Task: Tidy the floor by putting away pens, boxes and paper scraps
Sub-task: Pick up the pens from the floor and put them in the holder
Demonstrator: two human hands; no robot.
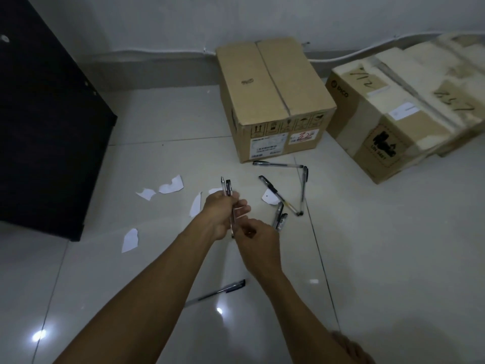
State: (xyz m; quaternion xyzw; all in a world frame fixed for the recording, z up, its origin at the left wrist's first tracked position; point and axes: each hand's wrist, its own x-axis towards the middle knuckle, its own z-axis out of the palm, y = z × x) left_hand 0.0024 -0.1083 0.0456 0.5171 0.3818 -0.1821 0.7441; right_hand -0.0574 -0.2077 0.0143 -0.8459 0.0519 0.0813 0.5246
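Observation:
My left hand [221, 214] is closed around two pens [227, 189] that stick up out of the fist. My right hand [258, 245] sits just below and right of it, fingertips pinching the lower ends of those pens. Several more pens lie on the tiled floor ahead: one by the box [277, 164], one slanted [273, 191], one upright [303, 190], a pair [279, 218]. Another pen [217, 291] lies between my forearms. White paper scraps are scattered around, at the left [172, 185], lower left [130, 240] and under the slanted pen [270, 198].
A closed cardboard box [273, 95] stands against the wall ahead. A larger taped box [409, 106] lies to its right. A dark cabinet [47, 122] fills the left side. A cable [341, 57] runs along the skirting. My foot [349, 348] shows at the bottom right.

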